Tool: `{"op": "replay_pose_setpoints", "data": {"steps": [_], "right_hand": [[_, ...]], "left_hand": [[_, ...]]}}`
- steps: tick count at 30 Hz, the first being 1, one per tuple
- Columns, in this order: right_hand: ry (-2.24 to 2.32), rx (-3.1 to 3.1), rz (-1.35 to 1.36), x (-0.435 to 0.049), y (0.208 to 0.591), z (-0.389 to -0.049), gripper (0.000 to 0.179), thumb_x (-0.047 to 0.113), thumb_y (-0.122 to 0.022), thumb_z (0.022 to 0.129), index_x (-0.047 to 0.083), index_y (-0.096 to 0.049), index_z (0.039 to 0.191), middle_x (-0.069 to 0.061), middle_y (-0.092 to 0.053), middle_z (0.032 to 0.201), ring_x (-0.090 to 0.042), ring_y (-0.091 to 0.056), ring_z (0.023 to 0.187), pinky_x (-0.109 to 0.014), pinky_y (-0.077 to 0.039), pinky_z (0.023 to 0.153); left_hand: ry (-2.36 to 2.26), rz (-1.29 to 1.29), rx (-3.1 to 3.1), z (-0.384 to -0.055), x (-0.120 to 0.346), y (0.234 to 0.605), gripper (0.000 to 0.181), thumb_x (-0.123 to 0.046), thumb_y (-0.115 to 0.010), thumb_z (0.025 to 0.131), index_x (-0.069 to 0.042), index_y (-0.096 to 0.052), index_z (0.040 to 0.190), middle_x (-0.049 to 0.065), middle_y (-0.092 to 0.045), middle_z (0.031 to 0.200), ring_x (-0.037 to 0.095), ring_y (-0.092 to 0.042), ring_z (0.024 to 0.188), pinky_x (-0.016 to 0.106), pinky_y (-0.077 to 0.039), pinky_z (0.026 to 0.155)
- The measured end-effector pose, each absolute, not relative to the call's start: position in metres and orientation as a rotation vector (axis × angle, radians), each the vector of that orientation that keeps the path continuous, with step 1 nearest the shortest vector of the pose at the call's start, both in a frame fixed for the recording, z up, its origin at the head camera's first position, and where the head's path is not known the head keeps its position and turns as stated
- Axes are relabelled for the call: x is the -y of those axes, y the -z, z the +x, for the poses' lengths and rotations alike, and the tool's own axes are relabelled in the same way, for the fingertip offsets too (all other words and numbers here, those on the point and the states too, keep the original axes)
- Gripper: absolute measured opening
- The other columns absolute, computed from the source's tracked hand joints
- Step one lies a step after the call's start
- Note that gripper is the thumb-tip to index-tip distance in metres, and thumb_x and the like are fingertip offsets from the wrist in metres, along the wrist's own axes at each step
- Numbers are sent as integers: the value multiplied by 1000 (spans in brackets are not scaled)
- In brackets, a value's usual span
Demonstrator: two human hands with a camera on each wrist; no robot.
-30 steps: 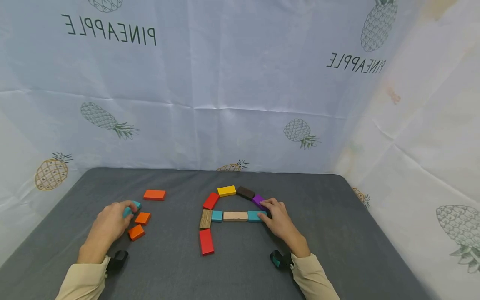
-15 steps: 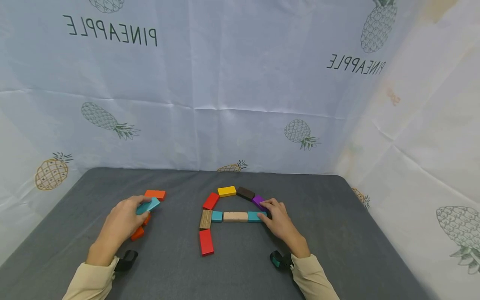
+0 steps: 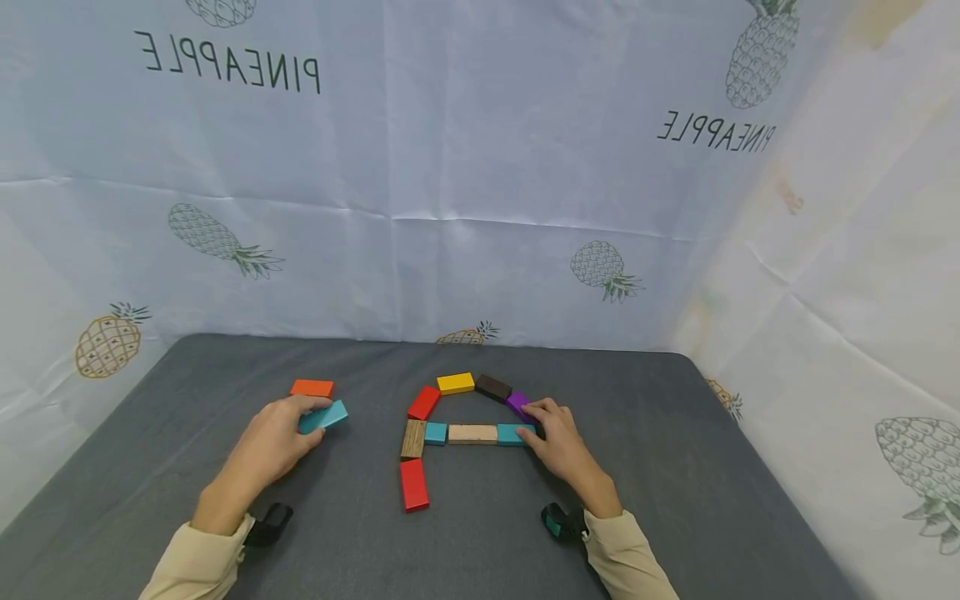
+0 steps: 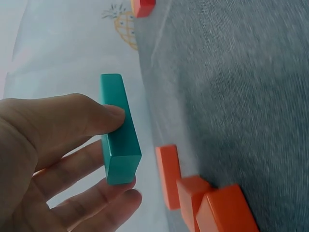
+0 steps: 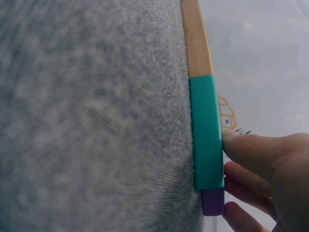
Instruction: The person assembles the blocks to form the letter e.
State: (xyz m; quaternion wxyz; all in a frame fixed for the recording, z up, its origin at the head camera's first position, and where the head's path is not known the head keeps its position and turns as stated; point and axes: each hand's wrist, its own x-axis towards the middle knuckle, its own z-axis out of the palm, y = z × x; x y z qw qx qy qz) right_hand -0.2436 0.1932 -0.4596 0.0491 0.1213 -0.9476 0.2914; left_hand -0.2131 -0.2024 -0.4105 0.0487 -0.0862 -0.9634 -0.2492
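Note:
My left hand (image 3: 272,442) pinches a teal block (image 3: 324,416) between thumb and fingers, above the table. In the left wrist view the thumb presses one face of that teal block (image 4: 126,137). My right hand (image 3: 561,443) touches the right end of a block outline. Its thumb lies at the edge of another teal block (image 5: 207,140), and its fingertips are by the purple block (image 3: 518,405). Leftward from that teal block run a light wooden block (image 3: 472,434) and a short teal block (image 3: 435,433).
The outline also has a dark brown block (image 3: 492,387), a yellow block (image 3: 456,383), a red block (image 3: 424,403), a grained wooden block (image 3: 412,439) and a lower red block (image 3: 414,485). Orange blocks (image 4: 231,208) lie left; the left hand mostly hides two in the head view.
My left hand has carried the teal block rightward from beside the orange blocks, coming to cover two of them in the head view. My right hand has stayed in place.

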Motion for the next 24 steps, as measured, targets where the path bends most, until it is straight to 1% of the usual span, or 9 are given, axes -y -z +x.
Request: {"op": "replay_pose_setpoints", "data": {"steps": [2,7,10,18,24], "right_hand": [[-888,2891,366,-193,459,-244,40,17,-67,95,0,-62,131,-15,-57,130,-33,-48,115,-53,-45,95],[-887,2893,361,-193,458,-244,40,17,-67,95,0,-62,131,-15,-57,130,-33,-48,115,-53,-45,95],[-893,2897,358,-192,458,-244,40,17,-67,95,0,-62,131,-15,-57,130,-33,-48,115,-53,-45,95],[-892,2899,366,-193,457,-244,40,17,-67,95,0,-62,131,-15,-57,130,-33,-48,115,-54,-45,94],[-891,2899,362,-193,458,-244,40,16,-67,95,0,-62,131,-15,-57,130,-33,-48,115,-53,-45,94]], "left_hand": [[763,-279,2940,-212,198,410,42,-6,-74,85,-2,-66,126,31,-60,130,40,-62,102,52,-52,77],[779,-337,2929,-209,187,408,41,-5,-74,84,-2,-67,124,27,-62,127,32,-61,96,48,-52,75],[776,-364,2929,-207,181,407,40,-5,-75,84,-3,-68,123,24,-63,126,29,-60,95,47,-52,76],[767,-404,2917,-203,170,407,38,-4,-75,83,-5,-70,120,16,-67,121,27,-59,97,45,-52,78],[778,-436,2924,-202,164,406,36,-4,-75,83,-4,-70,119,14,-68,119,25,-59,97,41,-53,78]]}}
